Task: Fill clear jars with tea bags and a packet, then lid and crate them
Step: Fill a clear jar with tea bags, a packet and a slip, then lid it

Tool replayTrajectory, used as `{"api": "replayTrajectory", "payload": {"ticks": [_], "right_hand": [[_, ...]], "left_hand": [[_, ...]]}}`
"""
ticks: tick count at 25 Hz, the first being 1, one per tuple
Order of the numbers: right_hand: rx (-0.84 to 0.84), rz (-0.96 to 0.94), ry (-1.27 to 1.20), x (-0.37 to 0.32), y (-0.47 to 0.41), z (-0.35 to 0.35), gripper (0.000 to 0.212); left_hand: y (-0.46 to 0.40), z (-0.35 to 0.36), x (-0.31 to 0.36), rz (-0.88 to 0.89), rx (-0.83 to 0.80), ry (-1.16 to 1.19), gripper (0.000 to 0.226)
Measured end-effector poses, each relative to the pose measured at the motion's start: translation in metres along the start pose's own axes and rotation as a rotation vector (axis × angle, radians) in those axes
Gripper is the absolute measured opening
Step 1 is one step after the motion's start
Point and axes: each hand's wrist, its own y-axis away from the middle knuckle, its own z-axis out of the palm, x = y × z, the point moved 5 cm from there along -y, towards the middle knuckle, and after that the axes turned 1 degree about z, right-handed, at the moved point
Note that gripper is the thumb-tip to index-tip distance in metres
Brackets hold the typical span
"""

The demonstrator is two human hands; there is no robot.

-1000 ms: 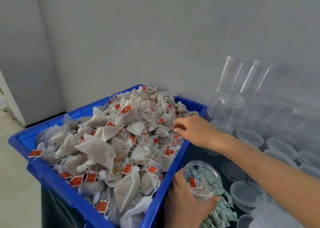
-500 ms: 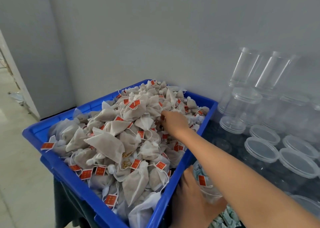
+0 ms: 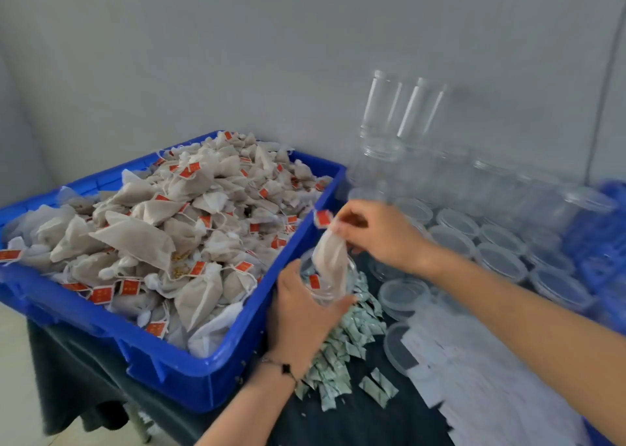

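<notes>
At the left, a blue bin (image 3: pixel 189 374) heaped with tea bags (image 3: pixel 142 238) sits on the dark surface (image 3: pixel 372 422). Just beside its right wall, the left hand (image 3: pixel 301 313) wraps around a clear jar (image 3: pixel 330 284). The right hand (image 3: pixel 376 233) pinches one tea bag (image 3: pixel 330 259) by its top, its lower end already inside the jar's mouth. This looks like the filling step. Next, the bag should be released and pushed down, probably followed by more. Green packets (image 3: pixel 342 347) lie under the jar; lids (image 3: pixel 403 294) and empty jars (image 3: pixel 382 113) wait to the right.
</notes>
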Motion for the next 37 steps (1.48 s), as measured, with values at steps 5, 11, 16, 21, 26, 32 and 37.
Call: {"api": "replayTrajectory", "payload": {"ticks": [5,11,16,21,26,32,37], "right_hand": [[0.086,-0.006,0.049,0.026,0.061,0.005,0.021],[-0.096,0.243,0.255,0.090,0.105,0.068,0.027],[-0.166,0.220,0.368,0.086,0.105,0.109,0.027],[-0.046,0.193,0.642,0.086,0.109,0.108,0.023],[0.327,0.309,0.268,0.084,0.128,0.047,0.012],[0.404,0.015,0.126,0.022,0.155,-0.030,0.014],[-0.159,0.181,0.633,0.039,0.170,-0.006,0.029]], "left_hand": [[0.029,-0.013,0.019,0.094,0.099,-0.071,0.095],[0.049,-0.024,0.034,0.109,0.025,-0.087,0.100],[0.062,-0.029,0.041,0.135,0.050,-0.107,0.098],[0.066,-0.031,0.042,0.127,0.019,-0.115,0.095],[0.067,-0.034,0.037,0.107,0.015,-0.147,0.097],[0.081,0.009,0.051,0.107,-0.124,-0.086,0.101],[0.110,0.056,0.082,0.229,-0.257,-0.068,0.084]]}}
